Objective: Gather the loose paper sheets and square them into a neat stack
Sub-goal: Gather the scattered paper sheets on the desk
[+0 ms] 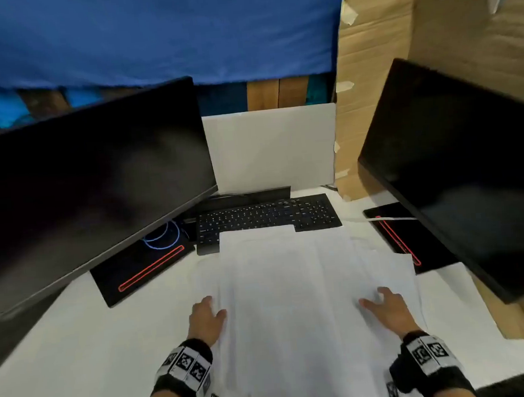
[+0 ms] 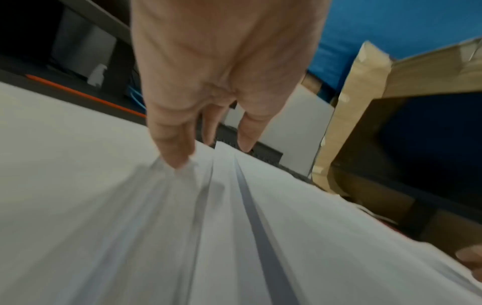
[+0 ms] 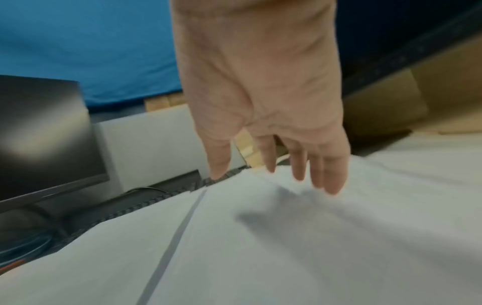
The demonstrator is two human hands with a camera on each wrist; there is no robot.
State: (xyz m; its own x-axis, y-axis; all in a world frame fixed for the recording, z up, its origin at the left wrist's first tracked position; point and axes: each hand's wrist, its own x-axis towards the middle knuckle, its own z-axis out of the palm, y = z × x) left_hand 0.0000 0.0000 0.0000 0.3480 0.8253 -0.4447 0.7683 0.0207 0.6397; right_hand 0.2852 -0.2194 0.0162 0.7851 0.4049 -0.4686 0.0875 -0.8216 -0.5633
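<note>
Loose white paper sheets [image 1: 288,306] overlap; left hand [image 1: 205,320] and right hand [image 1: 388,309], fingers straight, press their side edges.

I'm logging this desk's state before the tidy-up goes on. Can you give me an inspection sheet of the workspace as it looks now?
Surface: white desk, bare at near left.
Job's things: paper sheets overlapping, fanned unevenly, far edge over the keyboard; not squared yet.
Clutter: two dark monitors, left monitor and right monitor, on black bases with red stripes.
Grippers: left hand at the sheets' left edge, fingers straight; right hand on the right side, fingers spread, relaxed.
Cables: blue cable loop under the left monitor.
Surroundings: blue cloth behind, cardboard at right, white board upright behind the keyboard.
</note>
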